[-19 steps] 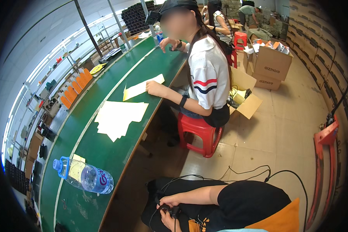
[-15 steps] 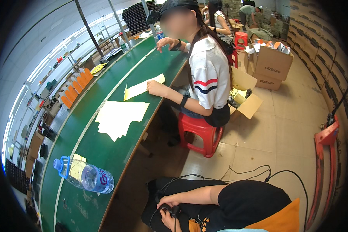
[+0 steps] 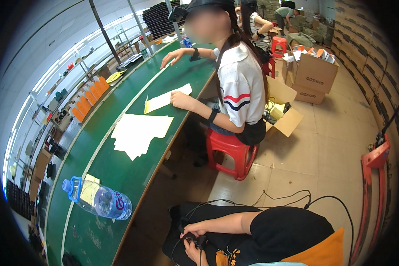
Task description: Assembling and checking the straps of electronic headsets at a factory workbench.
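Low in the picture, my right hand [image 3: 193,228] is curled around a small black device [image 3: 201,242] with a cable, held over my lap. My left hand [image 3: 192,253] grips the same device from the near side, and its lower part is cut off by fingers and clothing. What exactly the device is cannot be made out. To the left, on the green table [image 3: 97,153], stand a clear water bottle [image 3: 103,200] with a blue cap and handle, tilted by the lens, and a fanned stack of pale sheets [image 3: 139,133]. Neither hand touches these.
A co-worker in a white top sits on a red stool [image 3: 232,148], one hand on a folded yellowish sheet [image 3: 168,98]. Black cables [image 3: 292,195] trail over the floor. Cardboard boxes [image 3: 315,73] stand behind, and a red pallet jack [image 3: 374,162] is at the right.
The co-worker's far hand has opened out and reached left across the table. A person in the background has shifted an arm. My hands and the device stay where they were.
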`<move>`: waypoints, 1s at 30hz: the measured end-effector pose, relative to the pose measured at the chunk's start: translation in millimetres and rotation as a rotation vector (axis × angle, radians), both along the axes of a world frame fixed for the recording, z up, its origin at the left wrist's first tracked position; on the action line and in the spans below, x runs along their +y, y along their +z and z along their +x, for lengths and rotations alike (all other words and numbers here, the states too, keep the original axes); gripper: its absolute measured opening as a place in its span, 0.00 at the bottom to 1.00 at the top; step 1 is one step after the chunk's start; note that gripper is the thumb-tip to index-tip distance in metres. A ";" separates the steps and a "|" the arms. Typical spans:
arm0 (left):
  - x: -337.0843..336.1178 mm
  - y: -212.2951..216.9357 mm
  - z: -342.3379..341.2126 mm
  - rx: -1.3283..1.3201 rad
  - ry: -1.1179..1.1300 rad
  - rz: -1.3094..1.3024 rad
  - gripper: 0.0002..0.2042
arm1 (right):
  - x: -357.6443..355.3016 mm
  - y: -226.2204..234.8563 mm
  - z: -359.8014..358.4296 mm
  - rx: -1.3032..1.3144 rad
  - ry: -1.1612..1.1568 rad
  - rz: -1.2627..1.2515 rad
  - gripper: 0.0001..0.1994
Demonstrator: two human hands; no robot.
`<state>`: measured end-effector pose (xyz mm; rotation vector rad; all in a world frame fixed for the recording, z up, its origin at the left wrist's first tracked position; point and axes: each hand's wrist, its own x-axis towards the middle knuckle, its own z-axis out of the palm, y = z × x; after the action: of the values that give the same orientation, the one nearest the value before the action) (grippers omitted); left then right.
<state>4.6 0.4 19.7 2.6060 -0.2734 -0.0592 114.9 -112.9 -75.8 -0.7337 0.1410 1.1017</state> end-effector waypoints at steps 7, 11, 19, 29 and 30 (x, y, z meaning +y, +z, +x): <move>-0.3 -5.1 0.8 0.015 0.019 -0.050 0.17 | -0.8 0.4 1.0 0.012 0.013 0.003 0.10; 0.3 -5.7 -0.2 -0.003 0.020 -0.068 0.16 | -0.3 2.6 -1.7 0.020 -0.025 -0.016 0.08; -5.0 -9.7 1.8 -0.039 0.143 -0.132 0.14 | 0.7 7.6 -3.4 0.004 -0.037 -0.067 0.07; 3.5 -43.0 9.7 -0.059 0.208 -0.700 0.14 | -1.2 -5.5 0.6 0.020 0.053 -0.009 0.11; 4.9 -48.8 11.2 -0.020 0.240 -0.803 0.14 | -1.1 -5.5 0.5 0.036 0.053 0.010 0.10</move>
<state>15.9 5.4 -29.1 1.8212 0.0208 0.1357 115.3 -114.0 -81.3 -0.7121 0.1466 1.1657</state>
